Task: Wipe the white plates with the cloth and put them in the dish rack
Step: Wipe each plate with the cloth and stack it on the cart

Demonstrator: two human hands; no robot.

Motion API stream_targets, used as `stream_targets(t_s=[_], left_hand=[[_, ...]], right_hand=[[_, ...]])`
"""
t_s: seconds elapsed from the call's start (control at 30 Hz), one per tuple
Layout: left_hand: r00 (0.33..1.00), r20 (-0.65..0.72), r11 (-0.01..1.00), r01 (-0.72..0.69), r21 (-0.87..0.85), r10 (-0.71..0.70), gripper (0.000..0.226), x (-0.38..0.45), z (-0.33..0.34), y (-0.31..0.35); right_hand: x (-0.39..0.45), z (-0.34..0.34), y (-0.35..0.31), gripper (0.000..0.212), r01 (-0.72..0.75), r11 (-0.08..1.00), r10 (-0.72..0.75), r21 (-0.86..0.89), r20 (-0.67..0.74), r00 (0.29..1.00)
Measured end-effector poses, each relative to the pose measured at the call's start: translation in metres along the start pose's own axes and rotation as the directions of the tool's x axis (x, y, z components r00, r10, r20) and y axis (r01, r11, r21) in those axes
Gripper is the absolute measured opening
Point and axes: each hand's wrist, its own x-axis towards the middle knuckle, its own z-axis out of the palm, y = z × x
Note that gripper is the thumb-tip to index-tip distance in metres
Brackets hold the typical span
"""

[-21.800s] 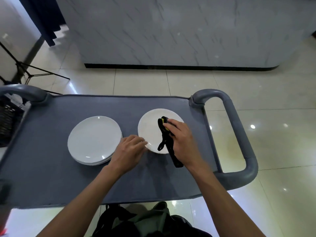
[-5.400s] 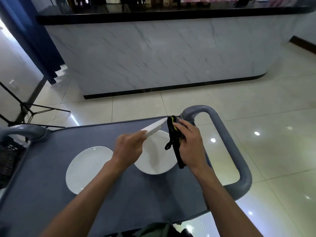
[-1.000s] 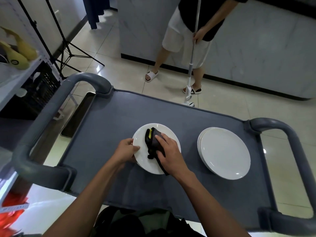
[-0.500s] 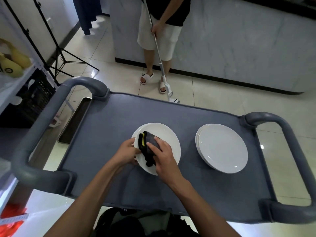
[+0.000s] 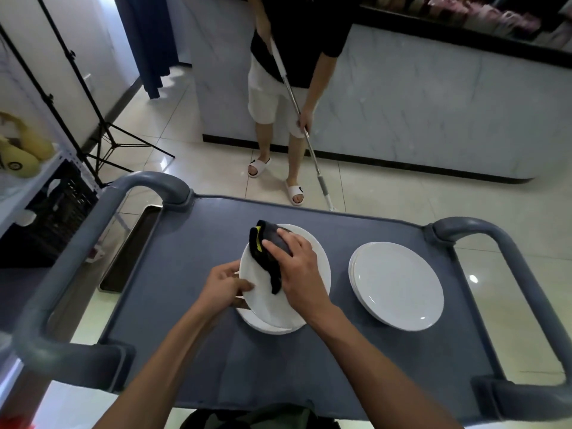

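The round white ceramic plate [image 5: 272,292] being wiped sits tilted on top of another plate near the middle of the grey plastic cart top [image 5: 192,243], with the left hand [image 5: 224,286] pinching its left rim and the right hand [image 5: 297,274] pressing a bunched black cloth with yellow trim [image 5: 266,249] onto its face, fingers mostly flat over it. Glazed plates like this are probably stiff, slick and chippable, so I'd hold it by the rim. A second stack of white plates [image 5: 397,284] sits toward the cart's right edge, and no dish rack is in view.

Top plate [image 5: 272,300] now tilted up off its stack by left hand [image 5: 227,286].
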Motion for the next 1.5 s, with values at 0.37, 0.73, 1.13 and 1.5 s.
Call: stream_targets(t_s=[0.37, 0.73, 1.13, 1.5], left_hand=[[0.992, -0.114, 0.987, -0.062, -0.148, 0.046, 0.045, -0.003, 0.006, 0.021], [0.989, -0.137, 0.976, -0.089, -0.200, 0.062, 0.045, -0.003, 0.010, 0.024], [0.974, -0.210, 0.967, -0.134, -0.214, 0.088, 0.047, 0.007, 0.019, 0.036], [0.962, -0.253, 0.952, -0.168, -0.256, 0.102, 0.042, 0.004, 0.020, 0.040]], right_hand=[[0.034, -0.043, 0.025, 0.053, -0.180, 0.976, 0.169, -0.126, -0.095, 0.981], [0.018, -0.050, 0.025, 0.059, -0.242, 0.958, 0.232, -0.154, -0.079, 0.969], [-0.017, -0.021, -0.012, 0.061, -0.132, 0.991, 0.134, -0.029, 0.089, 0.987], [-0.035, -0.032, -0.003, 0.065, -0.038, 0.999, 0.036, 0.028, 0.094, 0.995]])
